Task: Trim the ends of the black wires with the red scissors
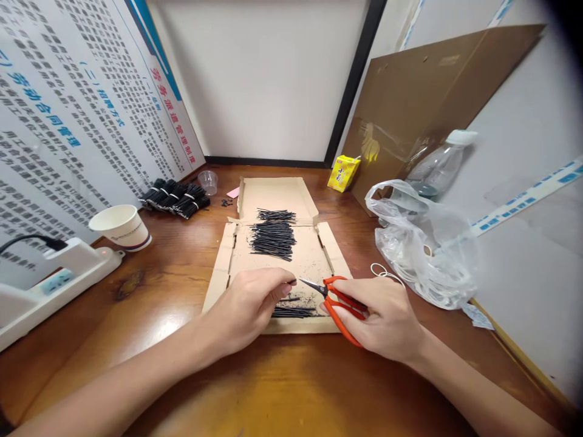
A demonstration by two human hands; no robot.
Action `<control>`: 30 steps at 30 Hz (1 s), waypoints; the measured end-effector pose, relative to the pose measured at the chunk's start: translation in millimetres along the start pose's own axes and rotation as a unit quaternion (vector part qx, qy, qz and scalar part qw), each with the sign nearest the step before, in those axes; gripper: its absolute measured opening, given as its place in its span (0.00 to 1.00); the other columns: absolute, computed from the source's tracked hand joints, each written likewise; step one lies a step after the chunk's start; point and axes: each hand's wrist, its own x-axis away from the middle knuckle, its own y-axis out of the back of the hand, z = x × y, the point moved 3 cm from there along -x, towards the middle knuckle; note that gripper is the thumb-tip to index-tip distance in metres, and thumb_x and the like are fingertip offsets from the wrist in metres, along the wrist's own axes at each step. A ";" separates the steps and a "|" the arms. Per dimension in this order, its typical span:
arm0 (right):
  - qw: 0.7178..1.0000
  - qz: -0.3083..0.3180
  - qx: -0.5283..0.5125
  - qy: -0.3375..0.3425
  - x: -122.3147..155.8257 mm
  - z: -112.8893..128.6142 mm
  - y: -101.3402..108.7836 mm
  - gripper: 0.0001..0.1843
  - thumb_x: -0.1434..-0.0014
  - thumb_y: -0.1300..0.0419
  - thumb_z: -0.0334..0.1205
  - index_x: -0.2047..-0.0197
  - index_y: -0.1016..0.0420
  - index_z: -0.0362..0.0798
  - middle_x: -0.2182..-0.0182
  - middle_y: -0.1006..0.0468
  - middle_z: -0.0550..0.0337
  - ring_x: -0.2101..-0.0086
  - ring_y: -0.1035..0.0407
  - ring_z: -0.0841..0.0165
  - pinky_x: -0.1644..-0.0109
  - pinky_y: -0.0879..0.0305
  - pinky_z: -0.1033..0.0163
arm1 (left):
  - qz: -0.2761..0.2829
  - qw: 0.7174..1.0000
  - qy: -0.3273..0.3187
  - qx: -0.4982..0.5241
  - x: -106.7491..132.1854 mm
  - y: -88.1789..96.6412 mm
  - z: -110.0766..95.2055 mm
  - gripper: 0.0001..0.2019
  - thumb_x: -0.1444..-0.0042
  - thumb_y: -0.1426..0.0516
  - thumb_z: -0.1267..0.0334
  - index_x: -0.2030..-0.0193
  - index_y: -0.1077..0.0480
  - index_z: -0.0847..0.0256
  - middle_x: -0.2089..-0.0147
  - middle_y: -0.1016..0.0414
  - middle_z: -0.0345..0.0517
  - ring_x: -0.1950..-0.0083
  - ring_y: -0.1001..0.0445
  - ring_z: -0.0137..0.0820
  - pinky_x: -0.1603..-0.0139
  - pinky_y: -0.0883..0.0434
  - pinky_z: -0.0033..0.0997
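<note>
My right hand (387, 318) grips orange-handled scissors (339, 303), their blades slightly apart and pointing left. My left hand (252, 303) is closed in a pinch on a thin black wire piece, its end held right at the scissor tips. Both hands hover over the near end of a flattened cardboard sheet (310, 255). A pile of cut black wire pieces (273, 237) lies on the middle of the cardboard. A smaller bunch of black wires (294, 312) lies under my left fingers, with black specks scattered around.
Tied black wire bundles (175, 197) lie at the back left beside a small clear cup (208, 181). A paper cup (121, 226) and white power strip (50, 273) sit left. A plastic bag (423, 243), bottle (437, 167), rubber bands (382, 271) and yellow box (343, 172) are right.
</note>
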 end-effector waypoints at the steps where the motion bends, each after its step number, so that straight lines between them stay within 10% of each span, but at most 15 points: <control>1: 1.000 -0.001 0.000 0.000 0.0 0.0 -0.2 0.03 0.44 0.41 0.32 0.69 0.26 0.43 0.78 0.23 0.61 0.82 0.35 0.76 0.77 0.45 0.69 | 0.002 1.000 0.001 -0.002 0.0 -0.2 0.0 0.07 0.33 0.52 0.70 0.57 0.33 0.65 0.69 0.28 0.42 0.73 0.34 0.24 0.71 0.36 0.24; 30: 1.000 0.017 -0.008 -0.011 -0.4 6.5 -1.2 0.06 0.43 0.42 0.32 0.71 0.26 0.44 0.81 0.26 0.65 0.83 0.38 0.77 0.76 0.48 0.67 | 0.026 0.999 0.002 0.025 -1.8 -3.0 -1.9 0.09 0.33 0.52 0.72 0.64 0.34 0.65 0.72 0.34 0.40 0.72 0.37 0.24 0.70 0.39 0.23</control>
